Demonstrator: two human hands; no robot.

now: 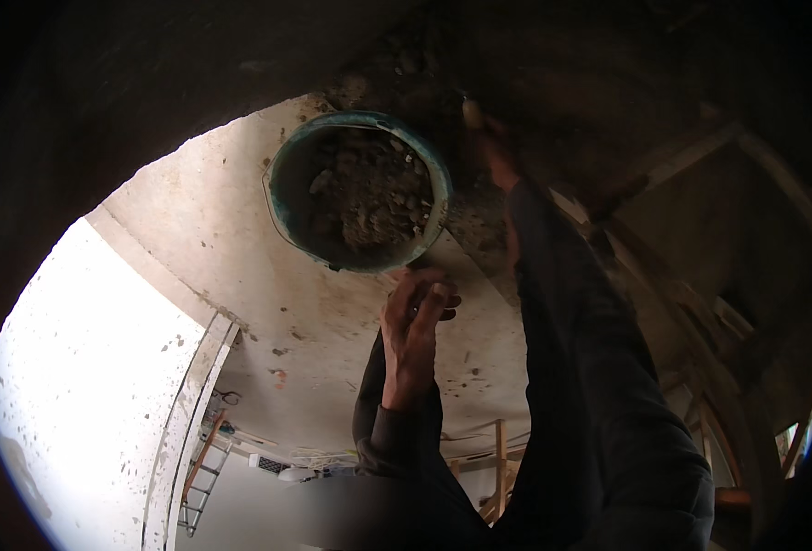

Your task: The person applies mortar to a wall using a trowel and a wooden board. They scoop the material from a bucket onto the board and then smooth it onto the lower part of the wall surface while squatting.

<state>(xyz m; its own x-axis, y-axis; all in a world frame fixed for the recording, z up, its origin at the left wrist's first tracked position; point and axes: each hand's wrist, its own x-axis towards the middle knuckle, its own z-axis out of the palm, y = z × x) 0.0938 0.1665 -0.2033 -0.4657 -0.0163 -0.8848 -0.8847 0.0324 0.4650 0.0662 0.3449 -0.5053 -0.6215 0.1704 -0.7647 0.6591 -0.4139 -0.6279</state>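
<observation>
We're standing the green bucket (285, 193) of dirt and stones (374, 202) on the pale, spattered surface (319, 354), with the left hand (420, 298) loosely curled and seemingly unloaded just on the bucket's near side; rim contact, can't tell. We're gripping what looks like a pale tool handle (472, 114) in the right hand (493, 154), right of the bucket, working end lost in shadow. We'd better be bracing the rim left-handed and keeping strokes low to limit spills.
</observation>
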